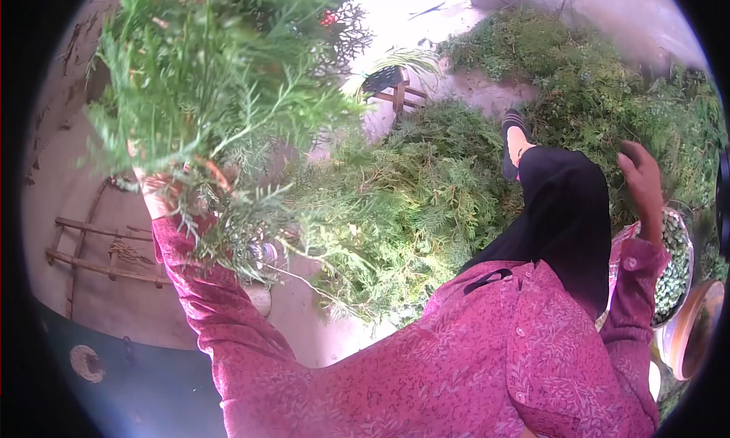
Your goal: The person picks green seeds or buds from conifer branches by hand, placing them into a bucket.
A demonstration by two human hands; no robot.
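Observation:
At the upper left, a big bunch of green leafy branches is held up by my left hand, whose fingers are largely covered by foliage. My right hand is raised at the right, fingers curved and thumb apart, with nothing visible in it. Below that hand stands a container of small green pieces. A large pile of cut branches lies on the floor between my hands.
More greenery covers the floor at the upper right. A small wooden stool stands at the top middle. A wooden frame lies at the left, and an orange-rimmed bowl sits at the lower right.

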